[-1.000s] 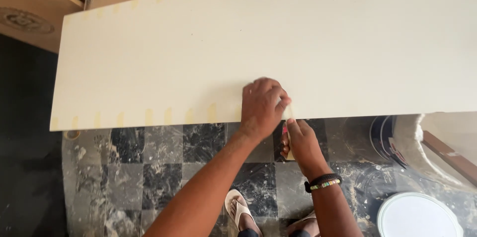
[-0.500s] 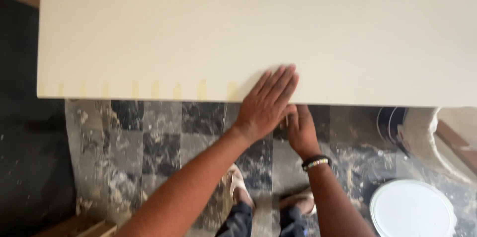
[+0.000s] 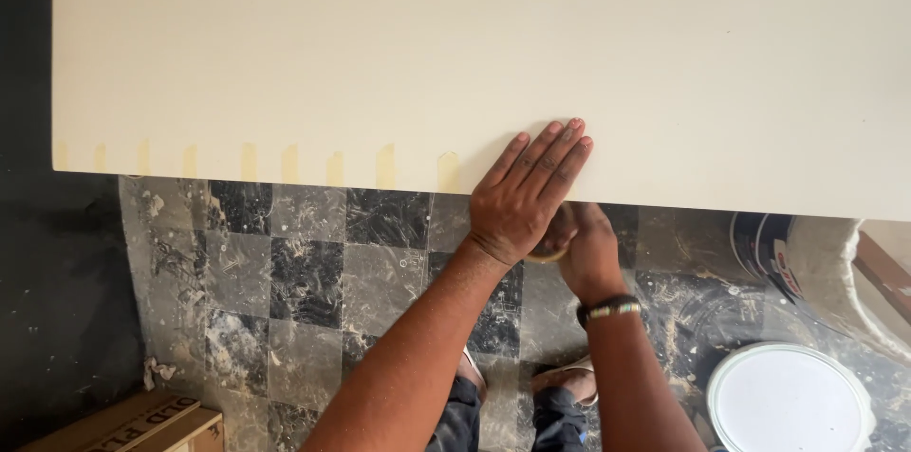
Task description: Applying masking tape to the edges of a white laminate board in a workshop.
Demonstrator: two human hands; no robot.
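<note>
A large cream board point(image 3: 474, 54) fills the upper view, with several short tan tape strips point(image 3: 384, 166) along its near edge. My left hand point(image 3: 527, 188) lies flat on that edge, fingers stretched out onto the board, holding nothing. Just below the edge, my right hand point(image 3: 590, 251) is curled around a small tan object point(image 3: 548, 254) that my left hand mostly hides. A beaded band sits on my right wrist.
Below the board is a stained black-and-grey checkered floor point(image 3: 304, 272). A white round lid point(image 3: 788, 400) lies at the lower right, beside a paint-smeared bucket point(image 3: 807, 258). A cardboard box point(image 3: 133, 424) sits at the lower left. My sandalled feet point(image 3: 560, 381) show below.
My left hand has gone from curled at the board's edge to flat, with its fingers spread onto the board. My right hand stays under the edge. The view has shifted slightly.
</note>
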